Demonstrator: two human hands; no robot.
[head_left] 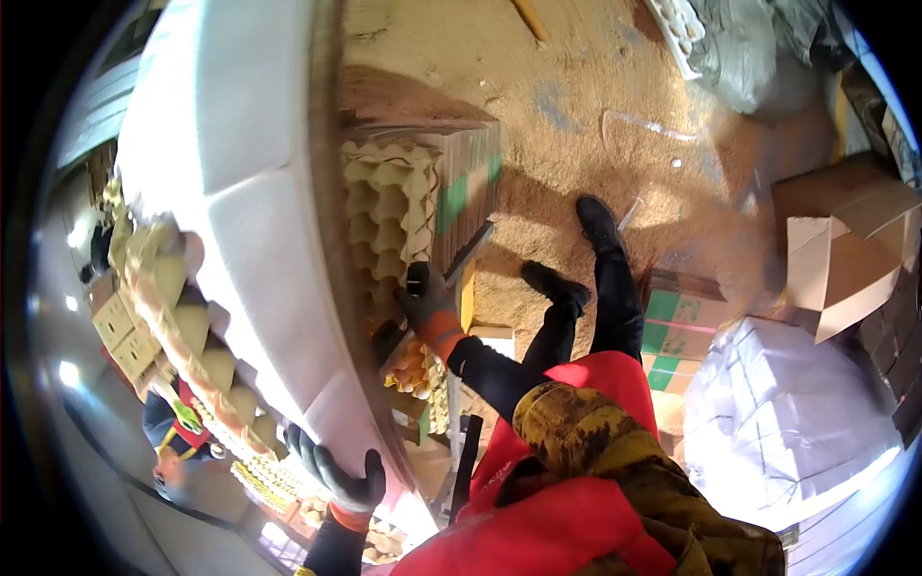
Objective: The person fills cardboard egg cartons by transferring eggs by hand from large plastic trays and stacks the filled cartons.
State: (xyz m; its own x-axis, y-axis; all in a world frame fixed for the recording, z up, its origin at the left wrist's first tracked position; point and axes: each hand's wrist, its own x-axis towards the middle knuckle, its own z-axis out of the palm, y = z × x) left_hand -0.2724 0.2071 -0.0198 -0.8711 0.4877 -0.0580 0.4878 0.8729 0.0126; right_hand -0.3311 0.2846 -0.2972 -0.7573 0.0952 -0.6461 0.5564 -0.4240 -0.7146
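Note:
My left hand (pixel 338 477), in a dark grey glove with an orange cuff, lies on the white panel (pixel 259 230) near its lower end. Its fingers are stretched out and the thumb stands apart. My right hand (pixel 423 300), gloved the same way, is at the lower corner of a cardboard egg tray (pixel 376 206). Its fingers curl at the tray's edge, though their tips are partly hidden. Just below that hand, several brown eggs (pixel 410 372) show in a tray under the panel. Flattened cartons (pixel 463 192) with green stripes stand beside the egg tray.
Beyond the panel runs a row of egg trays (pixel 178 317), with a person (pixel 178 422) behind it. Green-striped cartons (pixel 680 326), an open cardboard box (pixel 850 245) and a wrapped white bale (pixel 768 413) stand at right. My shoes (pixel 597 223) are on the sandy floor (pixel 547 154).

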